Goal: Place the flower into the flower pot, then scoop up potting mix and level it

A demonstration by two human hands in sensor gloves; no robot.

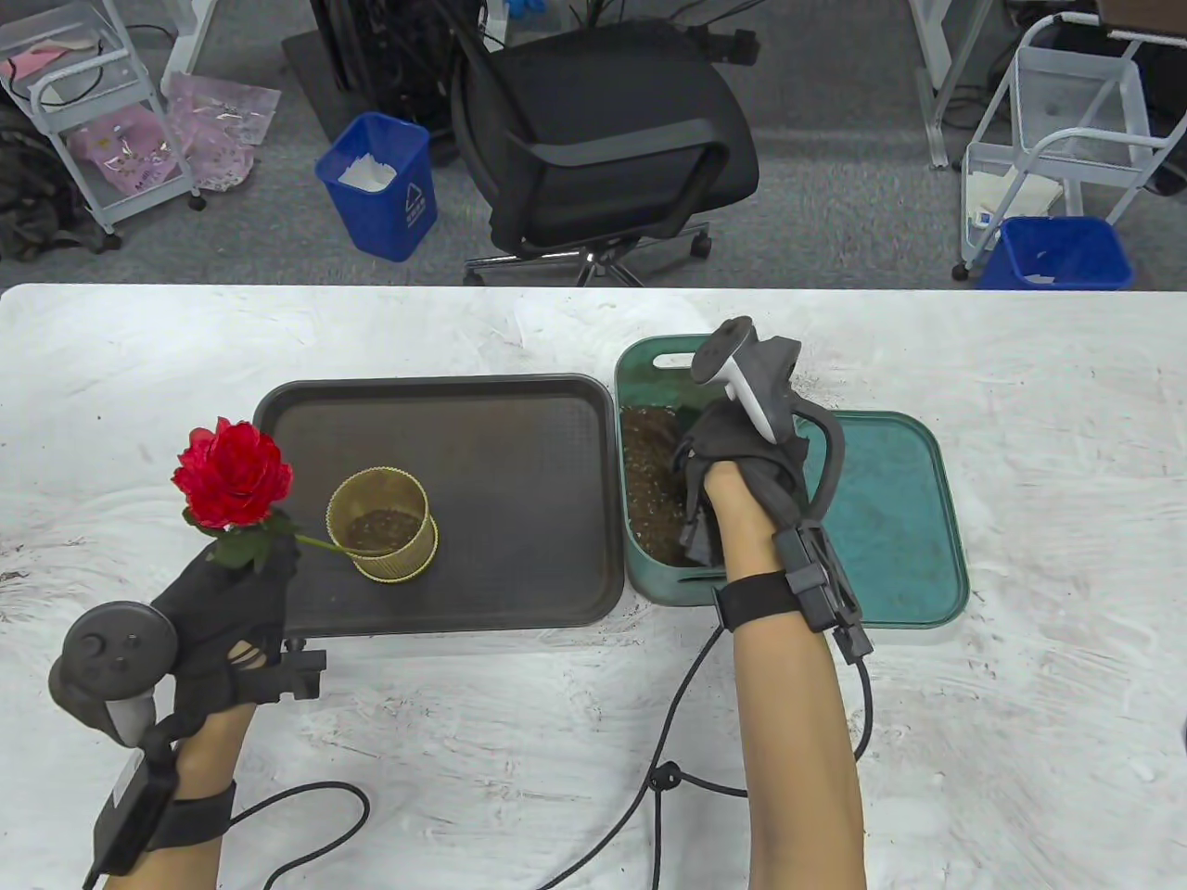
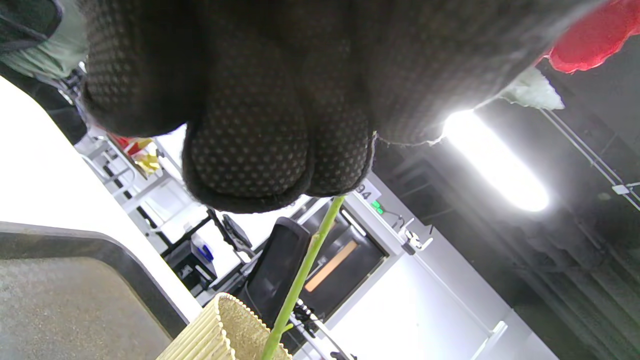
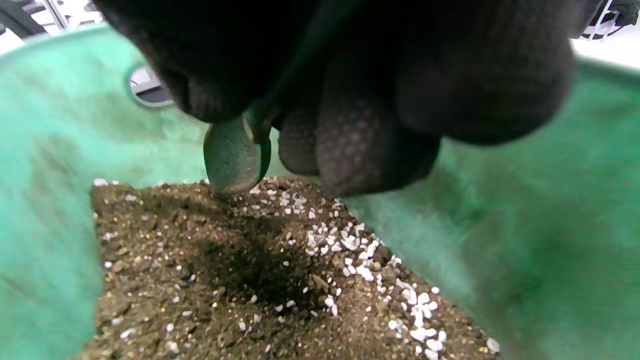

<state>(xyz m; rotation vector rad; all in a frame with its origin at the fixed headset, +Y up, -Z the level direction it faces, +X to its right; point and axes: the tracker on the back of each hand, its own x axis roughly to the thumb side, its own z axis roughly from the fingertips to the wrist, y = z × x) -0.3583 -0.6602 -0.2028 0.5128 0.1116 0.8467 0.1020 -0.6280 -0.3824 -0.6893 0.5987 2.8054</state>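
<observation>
- An office floor with a black swivel chair [image 1: 593, 139] and two blue bins lies beyond a white, scuffed worktop [image 1: 1020, 723].
- On the worktop, a dark tray [image 1: 519, 575] sits beside a green tub [image 1: 649, 371] of potting mix [image 1: 649, 482], whose green lid [image 1: 890, 519] lies just past it.
- The left hand [image 1: 232, 612] pinches the flower [image 1: 232, 473] by its green stem, fingers curled tight; the red bloom stands just above this grip.
- From the grip, the stem slants down and away to the rim of the flower pot [image 1: 385, 524], a ribbed gold pot standing on the tray with some dark mix inside.
- The right hand [image 1: 742, 482] reaches down into the tub, fingers curled round a small green scoop [image 3: 232, 160].
- In the right wrist view, the scoop's rounded tip hangs just below this grip, touching the potting mix, which is brown and flecked with white grains.
</observation>
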